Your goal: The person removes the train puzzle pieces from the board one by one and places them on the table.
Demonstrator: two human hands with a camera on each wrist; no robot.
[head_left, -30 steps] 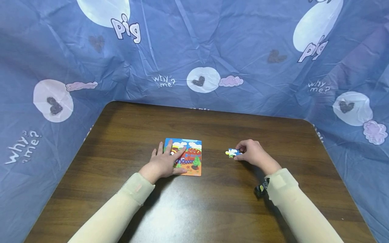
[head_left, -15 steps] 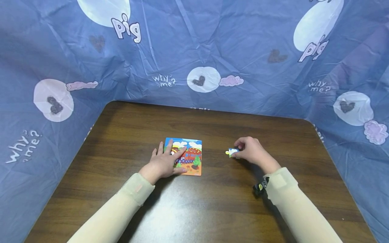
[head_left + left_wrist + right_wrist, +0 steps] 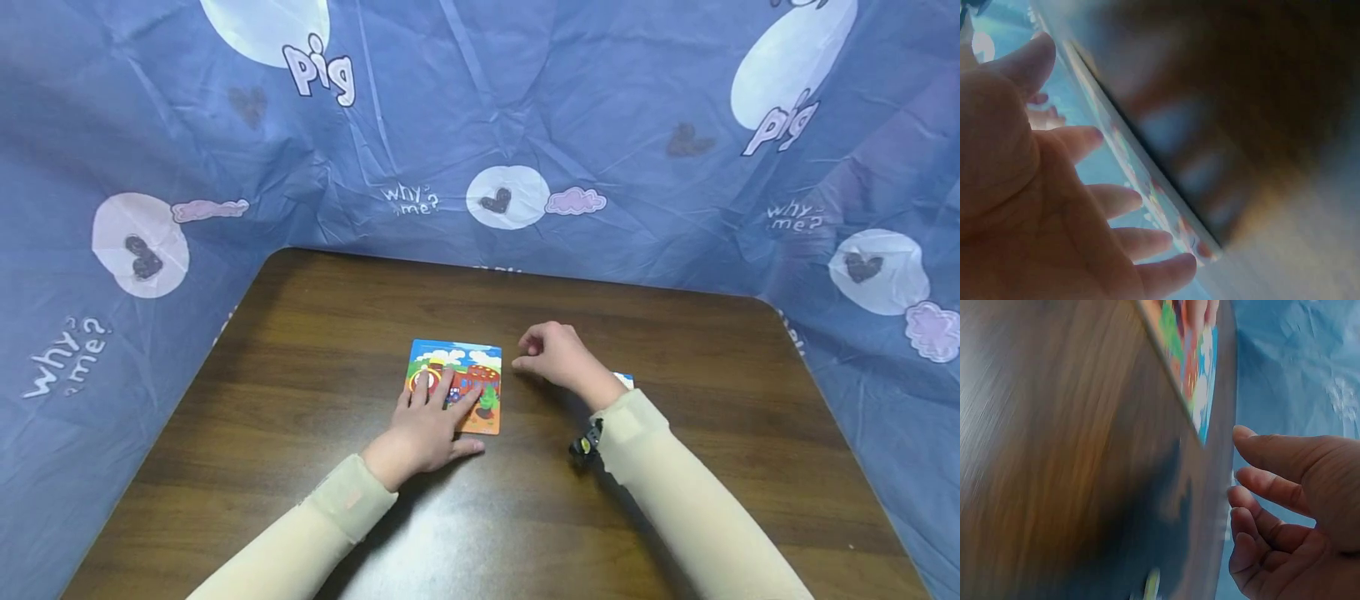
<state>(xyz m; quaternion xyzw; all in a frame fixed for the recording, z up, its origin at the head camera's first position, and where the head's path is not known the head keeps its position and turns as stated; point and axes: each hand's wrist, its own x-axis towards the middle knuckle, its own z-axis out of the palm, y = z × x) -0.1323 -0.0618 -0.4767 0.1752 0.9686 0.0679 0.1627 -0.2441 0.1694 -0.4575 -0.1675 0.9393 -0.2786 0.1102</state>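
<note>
A square jigsaw puzzle (image 3: 489, 375) with a colourful red train picture lies on the table in the head view. My left hand (image 3: 425, 435) overlaps its lower left part, fingers spread and straight; the thumb lies off the near edge. In the left wrist view the fingertips of my left hand (image 3: 1085, 206) line up along the puzzle's edge. Just right of the puzzle, my right hand (image 3: 558, 358) hovers with loosely bent fingers and nothing between them. Behind its wrist, a small puzzle part (image 3: 625, 380) shows only a blue and white corner; the rest is hidden.
The dark wooden table (image 3: 337, 317) has rounded far corners. Blue printed cloth (image 3: 420, 108) hangs behind it and along both sides. A black wrist camera (image 3: 583, 446) sits under the right sleeve's cuff.
My right hand has let go of the small puzzle part and moved left toward the train puzzle. My left hand has slid slightly nearer and to the right, uncovering more of the picture.
</note>
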